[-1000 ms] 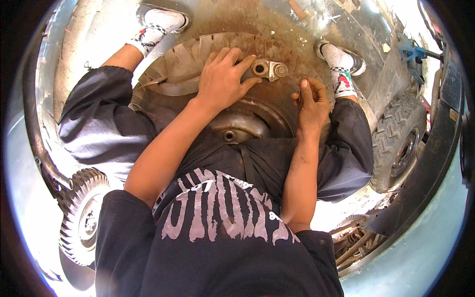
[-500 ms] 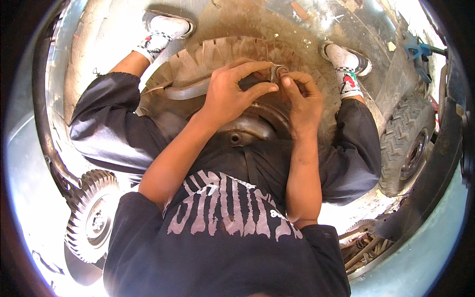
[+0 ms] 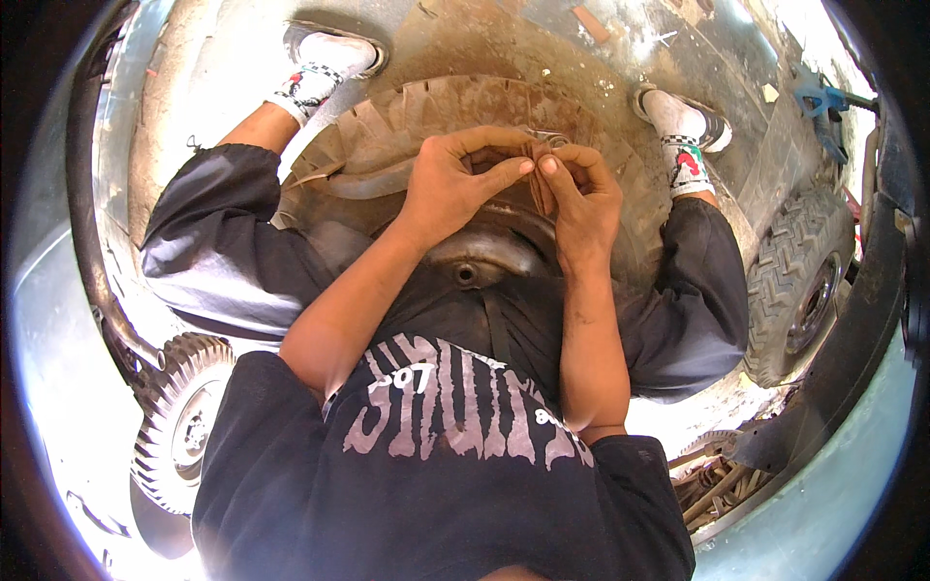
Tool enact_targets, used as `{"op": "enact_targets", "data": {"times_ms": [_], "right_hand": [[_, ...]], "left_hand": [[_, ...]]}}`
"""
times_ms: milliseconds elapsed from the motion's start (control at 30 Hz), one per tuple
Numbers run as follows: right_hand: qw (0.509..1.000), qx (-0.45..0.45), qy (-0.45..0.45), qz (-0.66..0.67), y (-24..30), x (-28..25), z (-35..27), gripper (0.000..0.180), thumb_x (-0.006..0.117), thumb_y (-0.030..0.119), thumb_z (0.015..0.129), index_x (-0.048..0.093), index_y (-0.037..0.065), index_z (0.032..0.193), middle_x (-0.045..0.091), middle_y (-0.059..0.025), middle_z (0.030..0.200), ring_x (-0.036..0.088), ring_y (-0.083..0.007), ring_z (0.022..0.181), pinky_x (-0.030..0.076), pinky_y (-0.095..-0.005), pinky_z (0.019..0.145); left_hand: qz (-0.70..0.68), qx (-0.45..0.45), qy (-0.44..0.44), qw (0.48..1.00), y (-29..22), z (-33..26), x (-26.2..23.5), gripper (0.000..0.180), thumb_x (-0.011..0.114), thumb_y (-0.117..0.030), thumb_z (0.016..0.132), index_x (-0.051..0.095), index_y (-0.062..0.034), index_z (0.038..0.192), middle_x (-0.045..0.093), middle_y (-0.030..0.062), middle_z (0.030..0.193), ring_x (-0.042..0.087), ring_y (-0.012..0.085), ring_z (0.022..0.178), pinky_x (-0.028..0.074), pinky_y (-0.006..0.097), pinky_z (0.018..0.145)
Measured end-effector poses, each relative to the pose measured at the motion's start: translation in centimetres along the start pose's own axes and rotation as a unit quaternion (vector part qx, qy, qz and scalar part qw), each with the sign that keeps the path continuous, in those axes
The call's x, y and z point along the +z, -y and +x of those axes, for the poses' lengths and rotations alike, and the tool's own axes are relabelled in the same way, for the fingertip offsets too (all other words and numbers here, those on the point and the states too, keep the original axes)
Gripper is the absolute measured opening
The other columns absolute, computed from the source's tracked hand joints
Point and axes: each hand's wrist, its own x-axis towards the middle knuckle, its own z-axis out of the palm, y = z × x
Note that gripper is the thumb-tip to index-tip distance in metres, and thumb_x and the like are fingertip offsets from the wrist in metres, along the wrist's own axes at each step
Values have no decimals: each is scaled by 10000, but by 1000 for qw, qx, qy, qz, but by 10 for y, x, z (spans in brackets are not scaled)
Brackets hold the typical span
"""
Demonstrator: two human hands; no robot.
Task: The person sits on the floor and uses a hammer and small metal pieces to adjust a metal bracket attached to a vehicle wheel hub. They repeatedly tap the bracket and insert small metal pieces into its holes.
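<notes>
My left hand [image 3: 463, 174] and my right hand [image 3: 584, 198] meet above a large dusty tire [image 3: 436, 102] lying between my legs. Thumbs and bent index fingers of both hands close on a thin brown piece [image 3: 542, 184], which looks like a folded strip. Its material is unclear. A small metal ring-shaped part [image 3: 552, 139] shows just beyond the fingertips, partly covered by them. Nearer to me is a dark metal wheel rim [image 3: 494, 252] with a round hole. A grey curved tube [image 3: 373, 182] rests on the tire, left of my left hand.
Upright treaded tires stand on both sides, one at the left [image 3: 184, 426] and another at the right [image 3: 799, 281]. A blue tool [image 3: 819, 97] lies at the far right. Beyond the big tire, a reddish-brown scrap [image 3: 590, 23] is on the stained floor [image 3: 465, 44].
My thumbs and fingertips have drawn closer together. The brown piece now shows below the fingertips, and the metal ring is more covered. The large tire stays in place.
</notes>
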Motion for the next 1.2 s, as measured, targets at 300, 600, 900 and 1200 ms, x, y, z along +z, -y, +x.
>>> {"op": "enact_targets", "data": {"times_ms": [300,600,900,1200], "right_hand": [[988,-77,3,-137,1,3,-2,281,847,48,886,739,-6,1139,780,-77,1043,716,-130,937,569,-266,842],[996,-45,-11,-76,-2,3,3,320,858,30,869,736,-20,1160,774,-94,1090,717,-138,972,577,-281,881],[997,-46,-1,-69,-1,3,3,287,838,76,907,749,-27,1160,774,-82,1073,707,-128,965,573,-272,869],[991,-72,0,-115,-8,-3,5,263,822,140,935,767,-20,1136,776,-79,1051,688,-134,949,549,-287,862]], "left_hand": [[-19,-9,-20,1000,10,2,-3,270,761,-162,966,764,29,1157,784,68,1055,690,111,960,554,286,897],[-14,-13,-19,1000,1,6,1,291,799,-178,943,773,25,1149,790,69,1045,695,114,975,552,282,898],[-9,25,-34,999,10,8,-1,279,805,-183,938,780,6,1142,807,79,994,725,104,896,580,269,814],[35,47,-129,990,7,5,10,194,817,-53,900,742,4,1069,778,71,971,708,108,896,579,272,809]]}}
